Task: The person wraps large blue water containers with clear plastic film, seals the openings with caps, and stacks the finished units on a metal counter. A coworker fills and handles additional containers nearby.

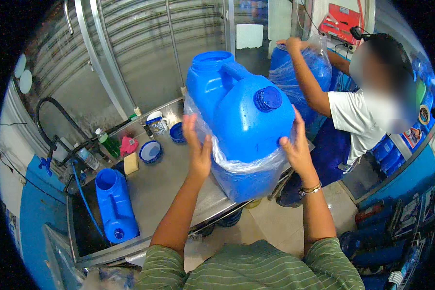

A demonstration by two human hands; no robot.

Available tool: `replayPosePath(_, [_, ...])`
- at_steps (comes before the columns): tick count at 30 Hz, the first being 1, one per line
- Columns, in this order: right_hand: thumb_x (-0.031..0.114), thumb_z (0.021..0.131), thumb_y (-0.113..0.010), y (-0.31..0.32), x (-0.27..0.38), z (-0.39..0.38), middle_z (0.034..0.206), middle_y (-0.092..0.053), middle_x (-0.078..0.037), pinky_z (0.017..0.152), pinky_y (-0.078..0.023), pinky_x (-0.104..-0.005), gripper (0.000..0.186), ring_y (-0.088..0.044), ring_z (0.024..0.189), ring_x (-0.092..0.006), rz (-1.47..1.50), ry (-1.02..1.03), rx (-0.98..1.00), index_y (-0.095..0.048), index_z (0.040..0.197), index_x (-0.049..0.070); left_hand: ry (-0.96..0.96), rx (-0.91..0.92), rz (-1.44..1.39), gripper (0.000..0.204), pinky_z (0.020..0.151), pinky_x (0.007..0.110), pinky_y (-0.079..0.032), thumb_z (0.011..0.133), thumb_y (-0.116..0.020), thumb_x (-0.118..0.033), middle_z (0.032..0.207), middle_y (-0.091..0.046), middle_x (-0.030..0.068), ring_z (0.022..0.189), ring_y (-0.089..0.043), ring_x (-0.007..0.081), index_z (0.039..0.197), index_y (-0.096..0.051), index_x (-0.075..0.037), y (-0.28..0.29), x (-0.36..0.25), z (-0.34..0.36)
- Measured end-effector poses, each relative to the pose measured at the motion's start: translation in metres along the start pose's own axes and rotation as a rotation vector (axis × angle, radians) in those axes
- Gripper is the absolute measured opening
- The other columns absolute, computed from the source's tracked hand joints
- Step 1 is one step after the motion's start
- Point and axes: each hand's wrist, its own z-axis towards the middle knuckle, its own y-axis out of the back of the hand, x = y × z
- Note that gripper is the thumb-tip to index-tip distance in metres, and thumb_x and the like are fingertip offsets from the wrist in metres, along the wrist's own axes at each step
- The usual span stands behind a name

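Observation:
A large blue plastic jug with a dark blue screw cap and a wide open mouth is upright at the sink counter's front edge. Clear plastic bag film wraps its lower part, bunched into a rolled band around the middle. My left hand is open along the jug's left side, fingers stretched upward beside the film. On the right side, my right hand grips the jug's edge, thumb on the front; its other fingers are partly hidden. Whether the jug rests fully on the counter is unclear.
A second blue jug stands in the sink at left, near a black curved hose. On the steel counter are a sponge, a pink cloth and blue lids. A co-worker at right handles another bagged jug.

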Motion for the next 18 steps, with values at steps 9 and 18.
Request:
replayPosePath(9, [0.031, 0.074, -0.071, 0.023, 0.068, -0.020, 0.102, -0.057, 0.001, 0.099, -0.032, -0.0471, 0.027, -0.051, 0.103, -0.0191, -0.793, 0.560, 0.440, -0.060, 0.096, 0.021, -0.789, 0.408, 0.466, 0.039, 0.088, 0.045, -0.038, 0.069, -0.074, -0.048, 0.103, -0.062, 0.0022, 0.092, -0.059, 0.0215, 0.094, -0.065, -0.019, 0.058, -0.074, 0.015])
replayPosePath(18, [0.042, 0.072, -0.075, 0.047, 0.087, -0.019, 0.117, -0.053, -0.009, 0.101, -0.029, -0.0434, 0.063, -0.048, 0.114, -0.0262, -0.386, 0.490, 0.078, -0.049, 0.122, 0.013, -0.574, 0.042, 0.114, 0.049, 0.095, 0.038, -0.035, 0.078, -0.065, -0.054, 0.116, -0.056, 0.0056, 0.112, -0.050, 0.0212, 0.107, -0.060, -0.015, 0.082, -0.082, 0.016])
